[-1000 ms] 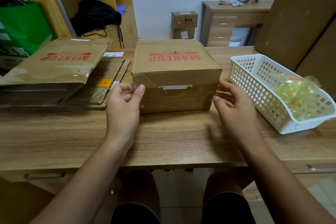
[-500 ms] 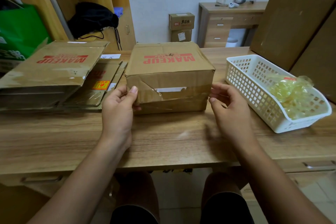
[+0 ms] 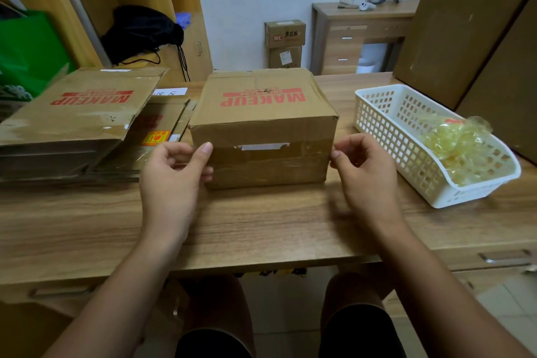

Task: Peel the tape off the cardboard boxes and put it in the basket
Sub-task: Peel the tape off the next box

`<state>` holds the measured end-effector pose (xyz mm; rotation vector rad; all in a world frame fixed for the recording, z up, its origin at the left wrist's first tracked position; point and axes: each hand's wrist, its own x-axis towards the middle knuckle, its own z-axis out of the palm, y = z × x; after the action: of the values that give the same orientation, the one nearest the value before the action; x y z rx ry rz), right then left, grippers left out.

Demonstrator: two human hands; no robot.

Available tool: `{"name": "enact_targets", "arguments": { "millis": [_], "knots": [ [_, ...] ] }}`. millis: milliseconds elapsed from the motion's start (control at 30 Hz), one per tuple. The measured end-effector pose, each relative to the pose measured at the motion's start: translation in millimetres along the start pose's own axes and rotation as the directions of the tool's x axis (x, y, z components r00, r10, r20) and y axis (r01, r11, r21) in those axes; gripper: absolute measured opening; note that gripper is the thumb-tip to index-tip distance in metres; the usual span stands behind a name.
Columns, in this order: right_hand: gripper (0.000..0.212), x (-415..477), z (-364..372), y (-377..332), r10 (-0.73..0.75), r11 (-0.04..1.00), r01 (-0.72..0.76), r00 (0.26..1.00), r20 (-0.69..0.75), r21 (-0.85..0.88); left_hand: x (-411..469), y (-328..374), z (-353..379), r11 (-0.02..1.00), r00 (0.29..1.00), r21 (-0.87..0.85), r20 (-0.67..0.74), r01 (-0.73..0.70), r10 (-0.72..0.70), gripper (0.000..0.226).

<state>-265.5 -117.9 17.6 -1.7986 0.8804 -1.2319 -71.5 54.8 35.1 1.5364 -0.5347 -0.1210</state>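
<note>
Left hand (image 3: 174, 180): thumb on the front face of the box (image 3: 261, 113), fingers curled round its left corner, holding it. Right hand (image 3: 367, 174): fingers curled at the right front edge; whether they pinch tape (image 3: 279, 163) cannot be told. Tape lies flat across that face; box on tabletop (image 3: 261, 229), basket (image 3: 436, 202) with a tape wad (image 3: 456, 142) just right. Probable failures: strip tearing short or stripping cardboard under a steep pull; box sliding if the left grip slackens.

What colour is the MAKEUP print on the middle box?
Red print on the brown cardboard box; clearest in the head view.
</note>
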Motion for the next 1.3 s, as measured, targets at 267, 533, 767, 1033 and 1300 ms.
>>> {"name": "enact_targets", "arguments": {
  "millis": [267,533,767,1033,1300],
  "knots": [
    [0.026,-0.4,1.1,1.5,0.007,1.000,-0.007,0.999,0.033,0.006,1.5,27.0,10.4,0.666,0.774,0.430,0.143,-0.609,0.616,0.034],
    [0.027,-2.1,2.7,-0.3,-0.001,1.000,0.000,0.999,0.040,0.027,30.0,81.4,59.0,0.337,0.586,0.482,0.699,-0.809,0.409,0.050],
    [0.027,-2.4,2.6,0.5,0.005,0.998,-0.008,0.999,0.042,0.060,38.8,72.5,74.8,0.296,0.578,0.530,0.809,-0.795,0.104,0.053],
    [0.022,-7.7,3.2,-2.6,0.019,0.997,-0.020,1.000,0.023,0.078,35.3,70.6,72.7,0.293,0.622,0.566,0.767,-0.771,0.156,0.052],
    [0.014,-12.3,-8.1,-3.8,0.149,0.928,-0.214,0.964,0.221,0.305,40.2,63.7,58.4,0.381,0.587,0.497,0.792,-0.780,0.169,0.051]
  ]
}}
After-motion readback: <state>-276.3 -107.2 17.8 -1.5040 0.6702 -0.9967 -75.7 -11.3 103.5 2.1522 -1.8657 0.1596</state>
